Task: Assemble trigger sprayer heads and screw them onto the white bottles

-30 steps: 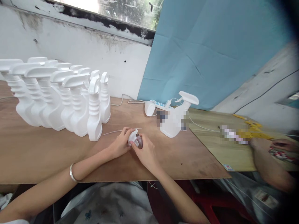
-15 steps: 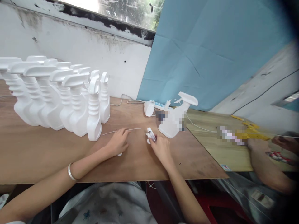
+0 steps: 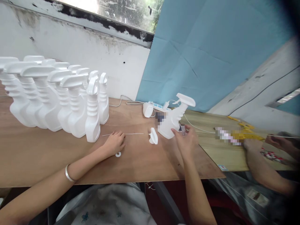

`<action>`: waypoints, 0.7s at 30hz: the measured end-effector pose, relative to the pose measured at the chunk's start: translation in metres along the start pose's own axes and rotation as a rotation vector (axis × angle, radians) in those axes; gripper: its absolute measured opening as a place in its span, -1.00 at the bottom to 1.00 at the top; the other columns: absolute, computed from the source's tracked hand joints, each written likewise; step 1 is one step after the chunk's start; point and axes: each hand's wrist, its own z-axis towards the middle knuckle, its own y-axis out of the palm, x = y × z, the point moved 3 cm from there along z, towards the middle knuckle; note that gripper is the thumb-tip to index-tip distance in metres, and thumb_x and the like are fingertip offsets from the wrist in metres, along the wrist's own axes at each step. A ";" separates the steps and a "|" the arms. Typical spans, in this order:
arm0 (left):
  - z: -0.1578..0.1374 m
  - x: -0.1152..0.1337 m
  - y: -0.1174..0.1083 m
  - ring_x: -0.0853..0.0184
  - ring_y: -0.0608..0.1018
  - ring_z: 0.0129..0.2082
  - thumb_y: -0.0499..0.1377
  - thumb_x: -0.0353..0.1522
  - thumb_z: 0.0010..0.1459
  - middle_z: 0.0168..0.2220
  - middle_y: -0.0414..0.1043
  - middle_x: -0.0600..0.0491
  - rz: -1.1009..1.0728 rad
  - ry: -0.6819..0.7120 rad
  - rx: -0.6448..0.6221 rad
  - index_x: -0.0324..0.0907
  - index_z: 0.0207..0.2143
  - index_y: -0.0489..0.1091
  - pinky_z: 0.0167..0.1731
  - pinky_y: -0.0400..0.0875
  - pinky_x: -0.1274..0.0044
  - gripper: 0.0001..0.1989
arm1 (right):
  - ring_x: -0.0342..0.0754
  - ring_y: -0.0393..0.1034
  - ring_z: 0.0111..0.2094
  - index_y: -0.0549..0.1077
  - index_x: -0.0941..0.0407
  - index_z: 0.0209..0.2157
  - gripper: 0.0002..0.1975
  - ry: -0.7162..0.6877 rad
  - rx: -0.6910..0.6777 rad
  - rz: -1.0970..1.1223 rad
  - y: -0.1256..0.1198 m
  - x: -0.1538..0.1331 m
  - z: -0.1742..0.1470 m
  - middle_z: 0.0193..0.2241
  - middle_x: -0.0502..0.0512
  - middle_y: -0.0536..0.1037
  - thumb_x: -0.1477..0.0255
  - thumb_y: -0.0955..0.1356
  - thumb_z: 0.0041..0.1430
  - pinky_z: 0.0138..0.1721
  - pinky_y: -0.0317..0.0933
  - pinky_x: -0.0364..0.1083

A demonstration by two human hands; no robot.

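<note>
The work in hand seems to be sorting sprayer parts, with the right hand [image 3: 187, 141] reaching. Its thumb and fingers are at a small clear piece [image 3: 183, 130] beside the upright bottle [image 3: 167, 125]; whether they grip it, I cannot tell. The left hand [image 3: 114, 144] rests palm down, fingers loosely bent; anything underneath is hidden. A thin tube [image 3: 134, 134] shows on both sides of its fingers, and a ring [image 3: 118, 154] lies just on its near side. The spray head [image 3: 153, 137] lies between the hands, touched by neither. The next move probably calls for keeping the fingers from tipping the bottle. Right of the right hand, a sticker [image 3: 222, 167] carries marks too small to read; no brand is legible.
</note>
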 end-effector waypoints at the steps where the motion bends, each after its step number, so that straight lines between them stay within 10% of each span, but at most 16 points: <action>1: 0.000 0.000 0.000 0.18 0.41 -0.21 -0.02 -0.42 0.07 -0.22 0.35 -0.11 0.003 0.001 -0.001 -0.27 -0.26 0.28 -0.13 0.24 0.34 -0.81 | 0.16 0.31 -0.18 0.29 0.22 -0.09 -0.33 0.034 -0.028 0.024 0.002 0.010 0.008 -0.19 0.27 0.43 0.11 0.39 -0.22 -0.18 0.12 0.07; 7: 0.000 0.000 0.002 0.18 0.40 -0.17 -0.01 -0.44 0.04 -0.21 0.35 -0.12 -0.035 -0.006 0.054 -0.27 -0.21 0.24 -0.09 0.21 0.33 -0.78 | 0.10 0.36 -0.18 0.26 0.22 -0.06 -0.30 0.120 -0.388 0.209 0.041 0.037 0.030 -0.15 0.26 0.44 0.19 0.41 -0.27 -0.24 0.21 -0.01; 21: -0.002 -0.002 0.003 0.07 0.25 0.06 0.02 -0.41 0.03 -0.04 0.26 -0.21 -0.063 -0.016 0.084 -0.30 -0.12 0.22 0.05 0.06 0.22 -0.68 | 0.26 0.34 -0.14 0.31 0.29 -0.15 -0.47 0.138 -0.246 -0.188 0.103 -0.013 0.057 -0.23 0.44 0.45 0.18 0.35 -0.07 -0.18 0.15 0.09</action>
